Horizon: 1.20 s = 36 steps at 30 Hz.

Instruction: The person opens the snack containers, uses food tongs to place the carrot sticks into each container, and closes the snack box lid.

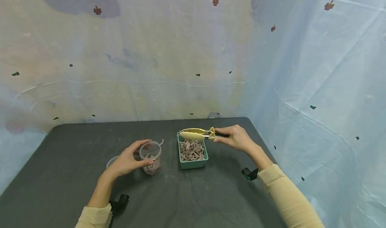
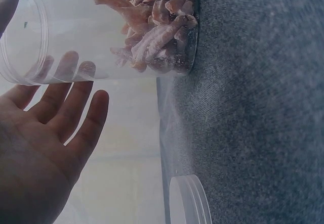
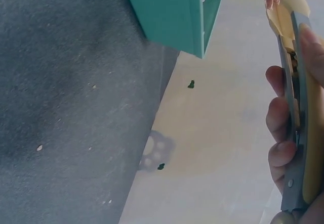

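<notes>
Pale patterned sheeting (image 1: 169, 47) hangs behind a dark counter (image 1: 69, 161). Just left of the left fingers (image 1: 139, 143) lies a clear lid (image 2: 190, 204), partly hidden; those fingers curl round a clear jar (image 1: 147, 150) with strips (image 1: 153, 168) inside. One loose strip (image 1: 162, 142) lies just right of them. Between left and right fingers (image 3: 277, 117) sits a green tray (image 1: 194, 165) of more strips (image 1: 191, 150); above it reach yellow-tipped tongs (image 1: 192, 135), gripped by the right fingers.

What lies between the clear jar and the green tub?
The head view shows one strip beside the jar, then bare tabletop up to the tub.
</notes>
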Each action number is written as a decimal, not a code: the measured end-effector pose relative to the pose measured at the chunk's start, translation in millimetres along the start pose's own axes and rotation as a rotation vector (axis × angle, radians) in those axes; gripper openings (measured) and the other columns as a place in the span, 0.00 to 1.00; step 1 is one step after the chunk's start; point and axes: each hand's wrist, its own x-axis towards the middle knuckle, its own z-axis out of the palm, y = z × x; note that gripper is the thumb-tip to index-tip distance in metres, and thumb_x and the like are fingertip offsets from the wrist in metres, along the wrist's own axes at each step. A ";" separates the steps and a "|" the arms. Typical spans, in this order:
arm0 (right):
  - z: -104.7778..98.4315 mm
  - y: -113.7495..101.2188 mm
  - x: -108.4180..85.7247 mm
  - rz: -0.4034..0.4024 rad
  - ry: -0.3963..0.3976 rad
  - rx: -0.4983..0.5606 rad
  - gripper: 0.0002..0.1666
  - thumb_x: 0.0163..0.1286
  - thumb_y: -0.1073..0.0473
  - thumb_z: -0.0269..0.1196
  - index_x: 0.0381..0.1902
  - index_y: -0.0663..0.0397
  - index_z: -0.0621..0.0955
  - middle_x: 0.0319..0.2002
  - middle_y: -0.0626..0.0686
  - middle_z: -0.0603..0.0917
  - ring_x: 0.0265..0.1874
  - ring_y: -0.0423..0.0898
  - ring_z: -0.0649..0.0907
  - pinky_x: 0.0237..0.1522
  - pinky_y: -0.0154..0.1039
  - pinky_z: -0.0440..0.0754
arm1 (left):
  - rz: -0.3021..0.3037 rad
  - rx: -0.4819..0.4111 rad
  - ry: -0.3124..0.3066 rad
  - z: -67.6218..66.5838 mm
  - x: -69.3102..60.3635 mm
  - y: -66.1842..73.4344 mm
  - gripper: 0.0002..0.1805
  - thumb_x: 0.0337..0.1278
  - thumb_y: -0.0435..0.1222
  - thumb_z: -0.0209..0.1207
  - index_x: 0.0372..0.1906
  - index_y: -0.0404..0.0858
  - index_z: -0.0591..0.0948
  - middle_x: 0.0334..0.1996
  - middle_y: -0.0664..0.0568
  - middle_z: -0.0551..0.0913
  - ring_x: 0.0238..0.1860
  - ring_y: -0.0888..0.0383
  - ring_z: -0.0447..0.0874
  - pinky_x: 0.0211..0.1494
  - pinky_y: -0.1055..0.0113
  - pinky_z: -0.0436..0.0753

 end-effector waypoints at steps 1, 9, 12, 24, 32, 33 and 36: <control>-0.4 -1.1 0.9 -0.005 0.003 0.002 0.31 0.60 0.48 0.73 0.60 0.51 0.82 0.48 0.54 0.89 0.12 0.29 0.67 0.18 0.29 0.63 | -0.002 0.002 -0.001 0.0 0.0 -0.1 0.42 0.54 0.46 0.72 0.73 0.44 0.67 0.65 0.46 0.73 0.61 0.42 0.75 0.56 0.45 0.77; 0.1 -11.4 12.2 -0.065 0.045 0.054 0.31 0.59 0.51 0.74 0.60 0.52 0.83 0.49 0.54 0.89 0.14 0.30 0.73 0.19 0.30 0.66 | -0.018 0.011 -0.001 0.6 0.7 1.8 0.43 0.54 0.47 0.72 0.73 0.43 0.67 0.65 0.46 0.74 0.60 0.43 0.76 0.56 0.46 0.77; 2.3 -17.5 17.7 -0.098 0.067 0.061 0.31 0.59 0.51 0.73 0.60 0.53 0.83 0.49 0.54 0.89 0.18 0.32 0.78 0.21 0.30 0.68 | -0.019 0.014 -0.003 0.7 0.6 3.1 0.42 0.54 0.47 0.71 0.73 0.42 0.67 0.65 0.45 0.74 0.60 0.42 0.76 0.56 0.46 0.77; 24.0 -42.6 40.1 -0.192 0.127 0.109 0.31 0.59 0.51 0.73 0.60 0.53 0.83 0.51 0.55 0.88 0.33 0.42 0.90 0.29 0.31 0.80 | -0.021 0.017 0.001 1.3 0.1 2.0 0.42 0.54 0.47 0.72 0.73 0.44 0.67 0.65 0.44 0.74 0.60 0.41 0.76 0.56 0.43 0.78; 43.4 -60.0 48.6 -0.224 0.177 0.085 0.31 0.59 0.48 0.73 0.60 0.52 0.83 0.51 0.54 0.88 0.40 0.45 0.90 0.37 0.37 0.86 | -0.013 0.014 0.002 2.6 1.4 -1.4 0.43 0.54 0.47 0.71 0.73 0.42 0.66 0.66 0.44 0.73 0.61 0.42 0.76 0.57 0.43 0.77; 45.8 -62.2 48.9 -0.220 0.178 0.077 0.31 0.59 0.48 0.73 0.60 0.52 0.83 0.51 0.53 0.88 0.40 0.44 0.90 0.36 0.36 0.86 | -0.014 0.012 0.002 2.6 1.4 -1.7 0.43 0.54 0.47 0.72 0.73 0.42 0.66 0.66 0.44 0.73 0.61 0.42 0.76 0.57 0.43 0.77; 53.2 -68.0 49.7 -0.213 0.183 0.066 0.31 0.58 0.50 0.74 0.60 0.51 0.83 0.51 0.53 0.88 0.40 0.44 0.90 0.37 0.36 0.86 | -0.028 0.013 0.001 2.6 1.1 -2.3 0.44 0.54 0.48 0.72 0.73 0.42 0.66 0.66 0.44 0.73 0.61 0.43 0.76 0.58 0.43 0.77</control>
